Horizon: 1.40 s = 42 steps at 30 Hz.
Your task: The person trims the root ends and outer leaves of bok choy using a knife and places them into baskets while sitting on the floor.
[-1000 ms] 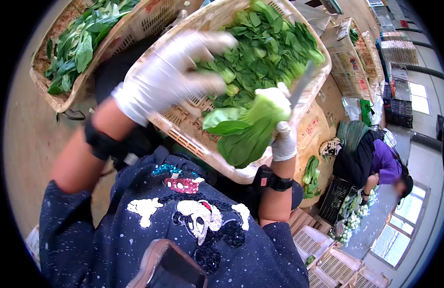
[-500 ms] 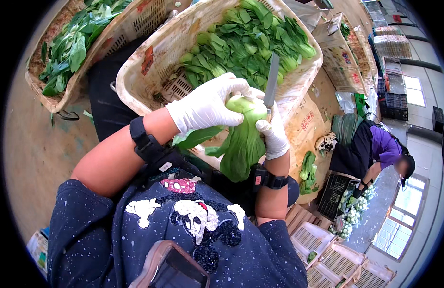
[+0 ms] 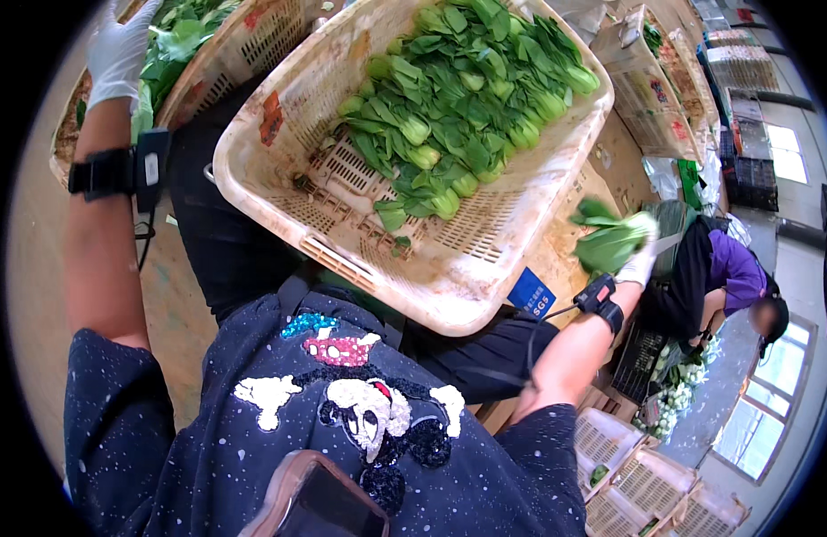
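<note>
My left hand (image 3: 118, 55), in a white glove, reaches over the crate of leafy greens (image 3: 183, 40) at the far left; its fingers are stretched apart and nothing shows in them. At the right, my gloved right hand (image 3: 643, 261) is closed on a green bok choy (image 3: 610, 243), slightly blurred, with its leaves pointing left. A knife (image 3: 668, 242) juts out to the right of the same hand. Between my arms stands a large, stained cream plastic crate (image 3: 342, 259), with many bok choy heads (image 3: 467, 107) laid close together in its far and right part.
Another cream crate (image 3: 646, 94) stands beyond on the right. At the right a person in a purple top (image 3: 734, 268) bends over pale vegetables (image 3: 673, 394) beside a black crate (image 3: 635, 353). Several cream crates (image 3: 646, 488) sit at the lower right. A phone (image 3: 324, 501) hangs at my chest.
My hands have parted from over the large crate's near edge. The left let go of the bok choy and moved to the far-left crate; the right carried bok choy and knife rightward.
</note>
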Each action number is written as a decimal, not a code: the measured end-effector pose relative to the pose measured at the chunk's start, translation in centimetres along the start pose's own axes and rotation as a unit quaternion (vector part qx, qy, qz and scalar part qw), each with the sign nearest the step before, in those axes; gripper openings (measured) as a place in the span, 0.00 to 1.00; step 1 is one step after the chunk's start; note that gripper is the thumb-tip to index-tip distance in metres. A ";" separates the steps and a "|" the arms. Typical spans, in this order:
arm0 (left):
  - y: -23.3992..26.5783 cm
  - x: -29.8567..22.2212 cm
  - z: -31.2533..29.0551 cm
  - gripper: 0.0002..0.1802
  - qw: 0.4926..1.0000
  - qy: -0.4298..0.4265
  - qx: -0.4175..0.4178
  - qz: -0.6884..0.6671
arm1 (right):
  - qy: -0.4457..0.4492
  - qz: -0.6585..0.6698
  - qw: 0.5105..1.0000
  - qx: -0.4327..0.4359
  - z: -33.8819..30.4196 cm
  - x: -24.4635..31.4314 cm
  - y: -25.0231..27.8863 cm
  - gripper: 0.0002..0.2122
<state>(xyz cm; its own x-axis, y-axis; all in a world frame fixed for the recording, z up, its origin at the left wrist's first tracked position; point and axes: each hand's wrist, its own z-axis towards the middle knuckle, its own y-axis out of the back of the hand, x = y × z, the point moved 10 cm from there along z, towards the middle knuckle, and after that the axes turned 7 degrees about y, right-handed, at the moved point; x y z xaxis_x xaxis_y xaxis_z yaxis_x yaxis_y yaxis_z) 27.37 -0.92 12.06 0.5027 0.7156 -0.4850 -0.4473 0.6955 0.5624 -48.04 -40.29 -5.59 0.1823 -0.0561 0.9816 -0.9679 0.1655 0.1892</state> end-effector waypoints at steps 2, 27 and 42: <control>-0.9 -3.5 -3.9 0.22 0.862 0.046 0.163 -0.478 | -0.029 -0.120 0.991 0.040 0.6 -8.1 -0.1 0.49; -43.1 -4.2 -46.3 0.25 0.307 0.646 0.651 -0.255 | -0.021 -0.012 0.994 0.107 -10.5 1.7 -13.6 0.19; -9.7 -18.7 -33.5 0.52 0.471 0.105 0.718 -0.502 | 0.098 -0.036 0.951 0.290 -21.5 6.8 -25.8 0.15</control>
<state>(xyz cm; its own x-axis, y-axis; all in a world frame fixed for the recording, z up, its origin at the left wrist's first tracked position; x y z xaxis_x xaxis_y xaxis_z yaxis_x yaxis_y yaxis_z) -2.48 -18.80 -6.78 -0.2240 0.1681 -0.9600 0.9746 0.0360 -0.2211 -18.06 -23.73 -3.26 0.2254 0.1478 0.9630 -0.8741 -0.4059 0.2669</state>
